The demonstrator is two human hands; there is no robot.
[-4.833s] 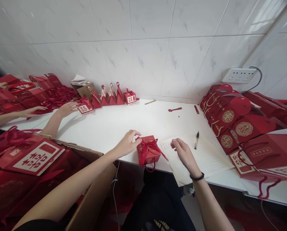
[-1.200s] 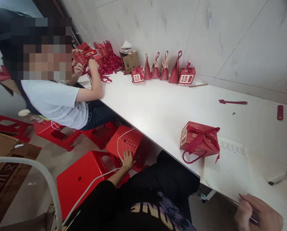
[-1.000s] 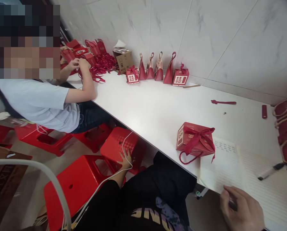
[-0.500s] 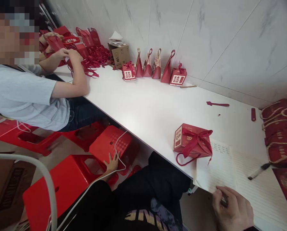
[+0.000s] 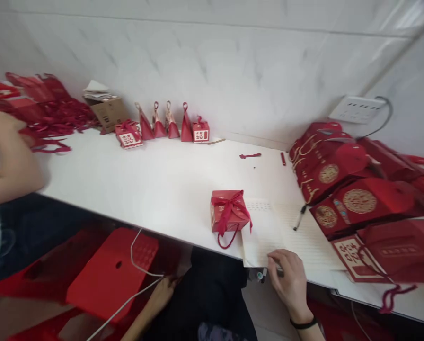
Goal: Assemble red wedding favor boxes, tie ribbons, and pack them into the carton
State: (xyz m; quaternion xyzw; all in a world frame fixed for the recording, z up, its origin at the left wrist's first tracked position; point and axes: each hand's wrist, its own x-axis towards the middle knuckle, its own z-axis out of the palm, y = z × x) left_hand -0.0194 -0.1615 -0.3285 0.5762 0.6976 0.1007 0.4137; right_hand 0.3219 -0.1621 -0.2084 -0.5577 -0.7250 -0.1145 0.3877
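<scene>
The lined paper sheet lies flat at the near edge of the white bench, its front margin just over the lip, and the right hand rests on that margin with fingers curled down onto the paper and thumb tucked below the edge, so the grip looks closed on the sheet. It should be thin, light and floppy, easy to crease or slide on the smooth top; pinching at the overhanging edge, as here, seems the natural hold.

Touching its left corner stands a small red gift box, stiff card with a soft satin bow and a cord loop hanging off the bench edge; likely light and easily crushed at the bow. A black pen lies slanted on the sheet's far right part.

The left hand is low beside the dark trousers, near a white cable crossing a red plastic stool; blur hides whether it holds anything.

Glossy red gift bags with gold emblems pile up to the right
</scene>
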